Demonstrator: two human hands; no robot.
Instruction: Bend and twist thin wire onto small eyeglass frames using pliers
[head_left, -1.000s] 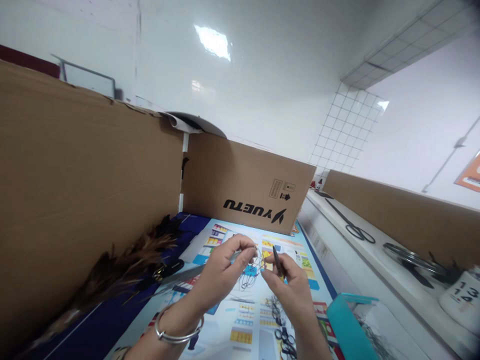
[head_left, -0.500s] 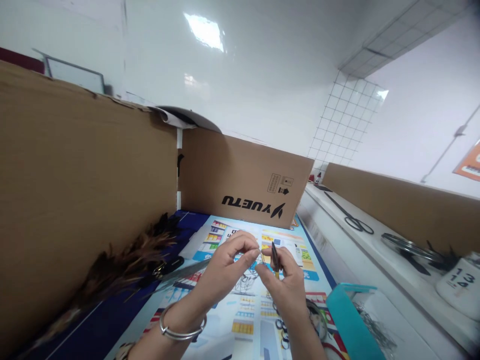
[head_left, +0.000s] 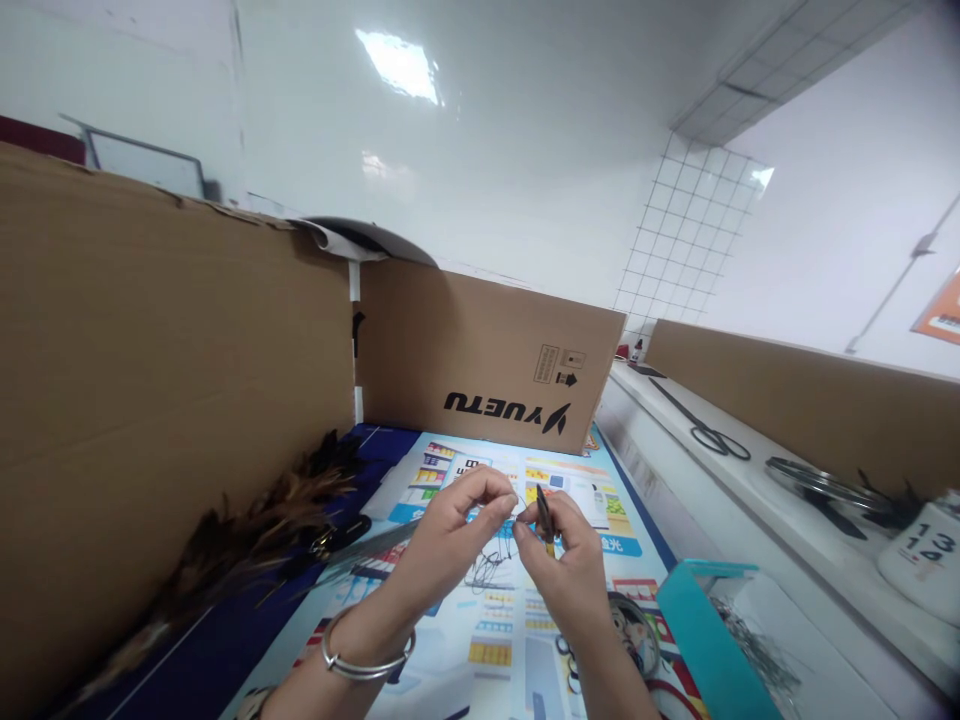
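Note:
My left hand (head_left: pixel 457 525) is closed in a pinch on a thin dark wire (head_left: pixel 520 508), a short length of which shows between my fingertips and my right hand. My right hand (head_left: pixel 566 565) is closed too, its thumb and forefinger pinched near that wire. Across its fingers sits a pair of pliers (head_left: pixel 544 510), with a dark pointed tip and a yellowish handle partly hidden by the fingers. Below the hands, a loose tangle of thin dark wire (head_left: pixel 491 568) lies on the printed mat (head_left: pixel 450 640).
Brown feathers (head_left: pixel 255 520) lie along the cardboard wall (head_left: pixel 150 350) at left. A teal box (head_left: pixel 712 630) at right holds thin metal pieces. Scissors (head_left: pixel 716 440) and a white numbered cup (head_left: pixel 926 555) stand on the right ledge. A round roll (head_left: pixel 634 635) is beside my right forearm.
My right hand has turned slightly and shifted a little left, its thumb and forefinger now closer together. My left hand stays nearly still. The view has shifted slightly.

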